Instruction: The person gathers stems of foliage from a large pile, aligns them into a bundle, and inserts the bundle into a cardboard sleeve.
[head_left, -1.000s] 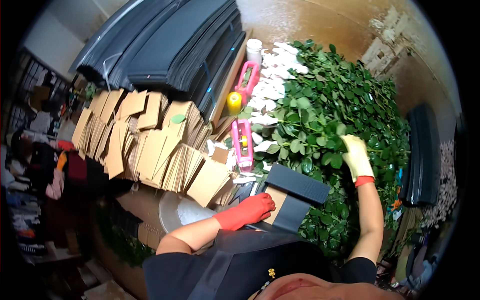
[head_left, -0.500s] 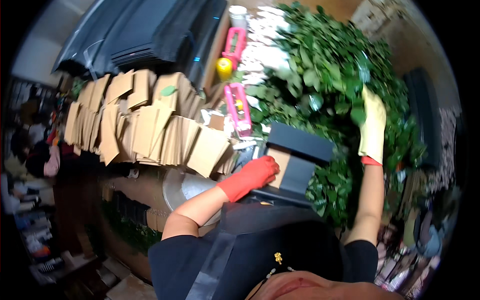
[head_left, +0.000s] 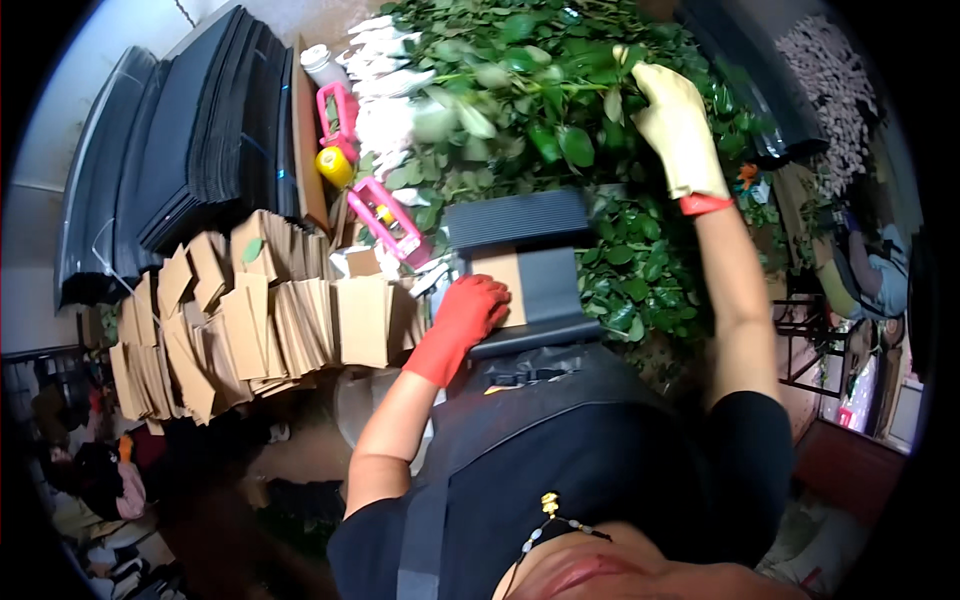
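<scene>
My left hand (head_left: 468, 315), in a red rubber glove, has its fingers bent together over the left edge of a brown cardboard piece (head_left: 511, 287). That cardboard lies on a dark corrugated sheet (head_left: 552, 285), whose far part (head_left: 518, 220) stands folded up. Out to the right, my right hand (head_left: 672, 115), in a pale yellow glove, is closed at the edge of a big heap of leafy stems (head_left: 640, 270). Its fingertips pinch a leafy stem (head_left: 545, 85) that stretches leftward over the heap, its leaves partly blurred.
Left of the corrugated sheet stand rows of cardboard pieces (head_left: 362, 320). Behind them lean stacks of dark sheets (head_left: 215, 130). Two pink tape dispensers (head_left: 390, 222), a yellow roll (head_left: 334, 166), a white jar (head_left: 322, 65) and a pile of white pieces (head_left: 383, 95) lie between.
The view has turned, so the table appears shifted left. My right hand has drawn a leafy stem across the heap. My left hand stays on the cardboard piece.
</scene>
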